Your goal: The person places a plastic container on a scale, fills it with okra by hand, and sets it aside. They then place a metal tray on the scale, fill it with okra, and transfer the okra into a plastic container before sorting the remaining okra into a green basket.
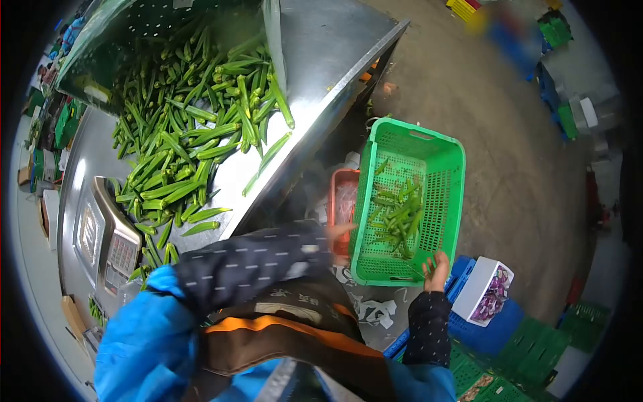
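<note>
A green perforated plastic crate (458,194) sits in front of me, with a small heap of okra (402,218) on its bottom. My left hand (340,232) is at the crate's left side, blurred by motion, and its fingers barely show. At the near right corner of the crate is my right hand (437,271), fingers apart, with nothing visible in it. On the metal table (328,33) to my left lies a large spread of loose okra (194,127), partly under a clear plastic bag (273,40).
A digital scale (117,244) stands on the table's near left. Beside the green crate is a red crate (340,181) containing plastic. A white box (479,288) of purple packets rests on blue crates at right. Paper scraps (378,311) litter the floor. More green crates (536,342) stand lower right.
</note>
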{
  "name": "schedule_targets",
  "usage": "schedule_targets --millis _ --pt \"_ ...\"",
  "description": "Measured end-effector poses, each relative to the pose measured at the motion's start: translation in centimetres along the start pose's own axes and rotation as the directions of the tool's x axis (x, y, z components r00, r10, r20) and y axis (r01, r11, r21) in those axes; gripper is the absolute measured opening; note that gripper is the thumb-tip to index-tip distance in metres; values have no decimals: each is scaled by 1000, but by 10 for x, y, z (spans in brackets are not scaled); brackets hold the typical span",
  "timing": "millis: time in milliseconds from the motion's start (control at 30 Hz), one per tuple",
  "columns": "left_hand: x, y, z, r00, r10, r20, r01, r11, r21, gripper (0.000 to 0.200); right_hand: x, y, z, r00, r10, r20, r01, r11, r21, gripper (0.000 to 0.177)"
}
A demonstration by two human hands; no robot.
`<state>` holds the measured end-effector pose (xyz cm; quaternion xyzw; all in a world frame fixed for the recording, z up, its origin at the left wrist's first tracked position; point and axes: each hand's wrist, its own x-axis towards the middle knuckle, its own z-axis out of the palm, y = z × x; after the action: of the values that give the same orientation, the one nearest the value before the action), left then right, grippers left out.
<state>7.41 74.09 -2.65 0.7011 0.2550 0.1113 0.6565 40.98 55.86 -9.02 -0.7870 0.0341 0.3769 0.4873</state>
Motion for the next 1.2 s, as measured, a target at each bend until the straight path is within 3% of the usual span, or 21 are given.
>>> schedule_targets --millis 33,67,100,133,233,367,433,500,533,567,600,633,733,767,800,833,900,1033,1100,1167,1200 --pt "-29 -15 -20 994 -105 24 101 986 136 75 -2 8 -3 999 -13 44 5 985 171 44" --pt "-55 21 -49 943 -331 15 329 942 70 75 -12 10 1 997 -19 76 11 993 115 39" --pt "-91 41 -66 942 -299 -151 329 914 240 72 -30 9 13 994 -25 108 19 998 61 34" --pt "-125 46 -80 933 -253 -258 307 931 196 70 -47 7 27 973 -42 225 41 999 9 28" --pt "-242 29 -100 631 -497 -596 548 829 -110 68 -106 -5 93 817 -121 564 182 982 -53 17" --pt "-376 -2 -80 123 -429 -895 658 710 -250 69 -209 -50 211 368 130 921 119 976 -185 20" --pt "-420 -12 -57 -118 -496 -860 651 615 -444 77 -257 -58 258 93 262 961 306 911 -278 26" --pt "-450 -41 -41 -195 -502 -843 635 590 -499 89 -285 -31 303 -126 347 929 414 870 -269 41" --pt "-443 -20 -43 -179 -487 -855 600 635 -487 95 -301 -20 322 -146 392 908 516 814 -268 43" --pt "-450 -18 -43 -109 -527 -843 672 586 -453 99 -315 -6 336 -149 429 891 611 749 -258 44" --pt "-450 -17 -45 -113 -549 -828 670 573 -472 101 -331 0 348 -105 486 868 645 698 -312 49" --pt "-464 -71 -32 -81 -431 -899 630 677 -381 103 -336 16 357 -144 459 877 651 712 -266 51" --pt "-440 -37 -40 -203 -361 -910 573 710 -409 100 -371 32 392 -47 629 776 620 628 -471 55" --pt "-434 -33 -34 -222 -318 -922 570 725 -388 99 -381 39 402 43 640 767 575 612 -543 58" --pt "-432 -49 -22 -198 -413 -889 326 827 -457 99 -389 47 411 135 647 750 522 597 -609 60" --pt "-432 -53 -9 -168 -305 -937 522 779 -347 102 -393 50 418 97 695 712 423 619 -662 68" --pt "-434 -65 -3 -218 -212 -952 286 919 -271 105 -404 59 427 119 741 660 372 583 -722 74" --pt "-440 -71 -18 -231 -294 -927 205 917 -342 108 -426 74 438 153 751 643 452 525 -721 81" --pt "-435 -80 -31 -288 -528 -799 203 782 -590 110 -437 83 442 146 737 660 484 529 -697 84" --pt "-429 -53 -48 -327 -540 -776 274 731 -624 109 -449 93 446 133 732 669 464 550 -694 84" --pt "-425 -50 -51 -349 -529 -774 415 653 -634 109 -458 95 449 131 729 672 465 553 -691 84"
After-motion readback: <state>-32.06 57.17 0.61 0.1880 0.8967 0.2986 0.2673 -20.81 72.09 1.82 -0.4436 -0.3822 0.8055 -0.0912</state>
